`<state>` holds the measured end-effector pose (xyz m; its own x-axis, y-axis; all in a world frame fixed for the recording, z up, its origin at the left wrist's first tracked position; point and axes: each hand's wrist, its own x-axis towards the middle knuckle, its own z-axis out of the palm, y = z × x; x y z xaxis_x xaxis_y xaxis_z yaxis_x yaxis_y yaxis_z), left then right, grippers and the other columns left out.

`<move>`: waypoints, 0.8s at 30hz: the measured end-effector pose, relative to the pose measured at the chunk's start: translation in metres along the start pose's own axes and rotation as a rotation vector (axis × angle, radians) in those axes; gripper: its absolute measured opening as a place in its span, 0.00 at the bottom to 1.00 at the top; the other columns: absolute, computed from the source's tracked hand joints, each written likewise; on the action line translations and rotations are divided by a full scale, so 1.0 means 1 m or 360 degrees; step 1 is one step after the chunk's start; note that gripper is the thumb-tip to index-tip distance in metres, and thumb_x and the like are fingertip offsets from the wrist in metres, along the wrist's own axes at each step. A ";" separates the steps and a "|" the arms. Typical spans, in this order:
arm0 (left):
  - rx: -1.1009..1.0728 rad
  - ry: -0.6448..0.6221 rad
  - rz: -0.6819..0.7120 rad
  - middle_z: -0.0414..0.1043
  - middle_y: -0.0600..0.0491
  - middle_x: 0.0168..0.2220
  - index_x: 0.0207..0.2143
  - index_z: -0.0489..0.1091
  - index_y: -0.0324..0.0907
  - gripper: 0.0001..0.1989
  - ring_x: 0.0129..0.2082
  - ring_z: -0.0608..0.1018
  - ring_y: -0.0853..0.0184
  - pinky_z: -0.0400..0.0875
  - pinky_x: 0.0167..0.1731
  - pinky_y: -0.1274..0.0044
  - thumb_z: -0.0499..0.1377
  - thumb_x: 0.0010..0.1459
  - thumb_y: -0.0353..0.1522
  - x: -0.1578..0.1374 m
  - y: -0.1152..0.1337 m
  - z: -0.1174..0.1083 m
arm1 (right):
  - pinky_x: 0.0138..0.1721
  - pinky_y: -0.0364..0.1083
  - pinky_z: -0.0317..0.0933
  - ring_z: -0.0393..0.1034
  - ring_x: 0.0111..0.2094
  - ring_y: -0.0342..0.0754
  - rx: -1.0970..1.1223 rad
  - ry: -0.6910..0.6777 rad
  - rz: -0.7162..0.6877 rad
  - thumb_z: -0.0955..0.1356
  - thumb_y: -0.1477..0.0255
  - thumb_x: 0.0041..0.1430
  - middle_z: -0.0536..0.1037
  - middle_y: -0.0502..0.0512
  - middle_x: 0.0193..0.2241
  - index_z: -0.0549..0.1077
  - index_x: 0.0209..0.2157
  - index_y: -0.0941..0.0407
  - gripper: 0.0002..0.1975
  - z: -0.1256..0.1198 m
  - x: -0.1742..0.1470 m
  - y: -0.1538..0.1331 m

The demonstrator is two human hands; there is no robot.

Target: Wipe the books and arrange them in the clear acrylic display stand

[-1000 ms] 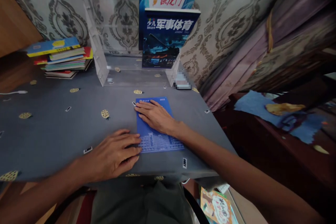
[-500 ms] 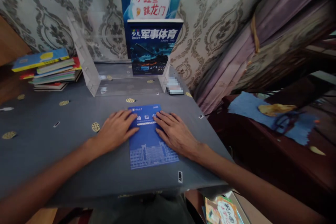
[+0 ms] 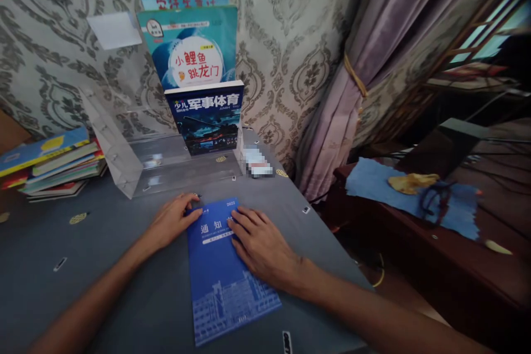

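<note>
A blue booklet (image 3: 224,271) with white Chinese print and a pale building drawing lies face up on the grey tabletop. My left hand (image 3: 176,221) is at its upper left corner. The thumb touches the cover's edge, while the curved fingers reach past the corner, with a gap between them and the thumb. Across the upper right part of the cover rests my right hand (image 3: 263,246), palm down, fingers stretched out. Behind the booklet is a clear plastic stand (image 3: 124,166). A dark blue book (image 3: 211,121) and a teal book (image 3: 197,55) stand upright at its right side.
Several stacked books (image 3: 62,163) are at the left. A phone-like item (image 3: 259,163), partly pixelated, lies right of the stand. Beyond the table's right edge, a blue cloth (image 3: 369,188) covers part of a dark red surface. A tied purple curtain (image 3: 332,116) hangs behind.
The view has tilted up, showing more of the wall and books. My left fingers have slid off the cover to its upper left corner; my right hand still lies on it.
</note>
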<state>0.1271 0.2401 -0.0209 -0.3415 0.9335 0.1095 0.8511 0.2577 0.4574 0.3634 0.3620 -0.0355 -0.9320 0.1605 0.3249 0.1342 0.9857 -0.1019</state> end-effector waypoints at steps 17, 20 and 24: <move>-0.2031 -0.0510 -0.0608 0.76 0.54 0.32 0.55 0.61 0.39 0.40 0.22 0.77 0.71 0.73 0.16 0.83 0.76 0.45 0.39 -0.024 0.020 -0.010 | 0.56 0.62 0.66 0.70 0.56 0.63 0.0226 0.0134 0.0246 0.64 0.70 0.66 0.73 0.70 0.58 0.70 0.60 0.62 0.23 0.009 -0.006 0.017; -0.2093 -0.0287 -0.0532 0.77 0.54 0.30 0.52 0.61 0.39 0.38 0.21 0.76 0.73 0.73 0.15 0.84 0.76 0.45 0.40 -0.020 0.020 -0.011 | 0.52 0.61 0.67 0.73 0.50 0.61 0.0651 0.0184 0.0501 0.65 0.67 0.64 0.77 0.67 0.52 0.66 0.63 0.60 0.28 0.009 -0.004 0.027; -0.2149 -0.0123 -0.0463 0.74 0.57 0.28 0.49 0.64 0.39 0.33 0.20 0.75 0.74 0.73 0.14 0.85 0.75 0.46 0.40 -0.018 0.021 -0.014 | 0.34 0.49 0.67 0.72 0.30 0.50 0.1700 -0.0003 0.0706 0.68 0.58 0.60 0.78 0.53 0.29 0.72 0.56 0.56 0.26 0.004 0.004 0.038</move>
<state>0.1458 0.2253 -0.0008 -0.3778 0.9111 -0.1646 -0.3033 0.0462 0.9518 0.3634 0.3996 -0.0419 -0.8749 0.4805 0.0603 0.0975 0.2968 -0.9499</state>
